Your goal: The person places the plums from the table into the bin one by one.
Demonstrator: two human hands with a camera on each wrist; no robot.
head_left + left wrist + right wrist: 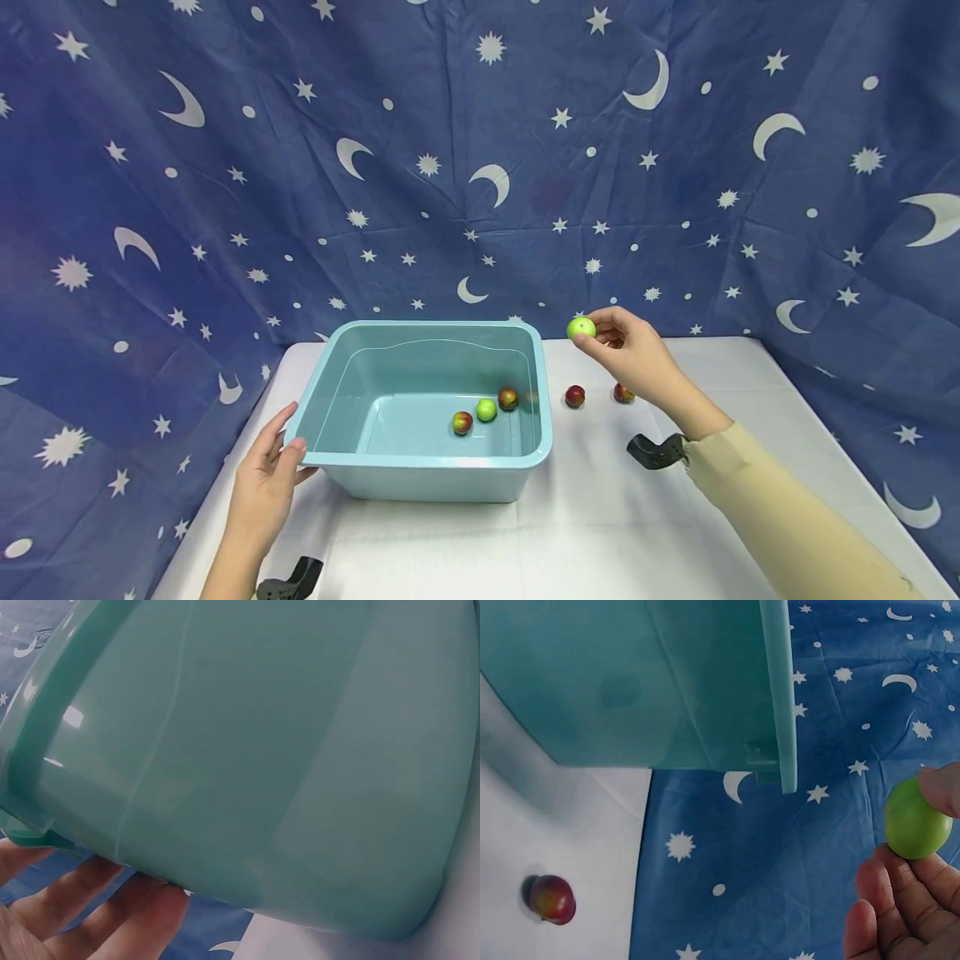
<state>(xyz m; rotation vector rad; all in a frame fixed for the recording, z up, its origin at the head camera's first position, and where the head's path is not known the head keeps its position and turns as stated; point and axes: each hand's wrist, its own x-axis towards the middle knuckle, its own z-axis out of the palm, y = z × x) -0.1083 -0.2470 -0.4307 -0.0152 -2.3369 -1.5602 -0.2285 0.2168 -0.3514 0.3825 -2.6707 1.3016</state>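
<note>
At two o'clock from the light-blue plastic tub (435,461), held raised: one green plum-like fruit (581,328), smooth and rounded. It is pinched between the thumb and fingers of the right hand (632,343), and is seen just outside the tub rim.

Tub: one, rectangular, with rounded corners and a broad rim. At its eight o'clock corner it is gripped by the left hand (261,492); the thumb is laid at the rim, and the fingers are set against the outer wall.

Tub contents: three fruits, grouped on the floor toward three o'clock. Listed from the near side: one red-and-yellow fruit (462,423), one bright green fruit (486,409) just beside it, and one brownish-red fruit (507,399) by the wall.

Outside the tub, at three o'clock: one dark red fruit (575,397); farther out, one red-and-orange fruit (623,393), partly covered by the right hand.

Worn items: one beige sleeve (787,512) on the right arm; one black wrist device (656,452) at the right wrist, and one black bracket (294,578) at the left.

Support: white tablecloth (435,550). At twelve o'clock, a navy-blue curtain (420,271) is hung, printed with white moons, stars and dots.
</note>
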